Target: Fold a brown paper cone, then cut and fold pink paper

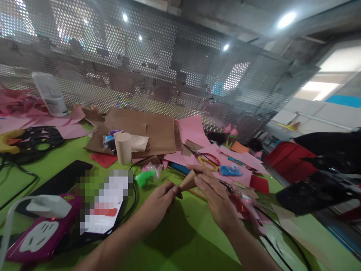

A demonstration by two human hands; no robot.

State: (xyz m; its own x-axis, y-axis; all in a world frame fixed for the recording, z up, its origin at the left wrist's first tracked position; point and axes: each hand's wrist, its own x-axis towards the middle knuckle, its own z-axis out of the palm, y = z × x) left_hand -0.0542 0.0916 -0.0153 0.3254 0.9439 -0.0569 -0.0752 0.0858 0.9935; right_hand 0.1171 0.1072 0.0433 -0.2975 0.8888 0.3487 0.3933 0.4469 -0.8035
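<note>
Above the green table (186,241), my left hand (160,203) pinches the narrow end of a small rolled piece of brown paper (188,180), shaped like a cone. The fingers of my right hand (216,195) close around its wider end, partly covering it. Just beyond my right hand lie scissors (208,160) with red and yellow handles, among pink paper pieces (194,131). To the right of that hand is a pink glue gun (251,210) with a small red light. A bright green item (144,177) sits beyond my left hand.
At left are a lit phone (107,203), a dark phone (60,180) and a purple power strip (42,233) with a white plug. A cardboard tube (123,148) stands by a brown paper bag (141,128). A perforated metal panel (141,71) rises behind. Cables cross both sides.
</note>
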